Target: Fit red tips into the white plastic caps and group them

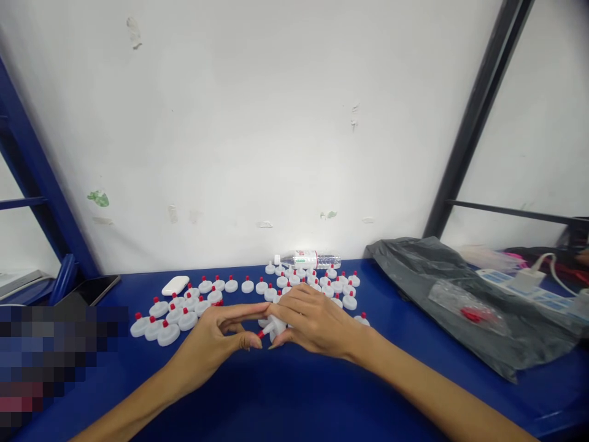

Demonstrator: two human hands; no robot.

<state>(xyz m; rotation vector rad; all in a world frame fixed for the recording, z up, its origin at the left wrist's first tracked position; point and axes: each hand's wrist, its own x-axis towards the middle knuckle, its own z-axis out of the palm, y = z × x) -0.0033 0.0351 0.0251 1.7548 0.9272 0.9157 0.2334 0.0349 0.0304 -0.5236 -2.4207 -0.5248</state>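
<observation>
In the head view, my right hand [313,316] grips a white nozzle lid [277,325] tilted to the left. A small red cap [262,334] sits at the nozzle's tip, against the thumb of my left hand [216,334]. The left fingers curve over the top of the cap, and their tips meet the right fingers. More white lids with red tips [168,331] stand upright in a loose group to the left. Another cluster of such lids [350,301] stands behind and right of my hands, partly hidden by them. A few at the back [270,268] show no red tip.
A clear bottle [306,259] lies on its side by the wall. A white oval case [175,286] rests at back left on the blue table [294,399]. Right are a grey plastic bag [414,276], a clear packet with red pieces [469,310] and a power strip [543,298].
</observation>
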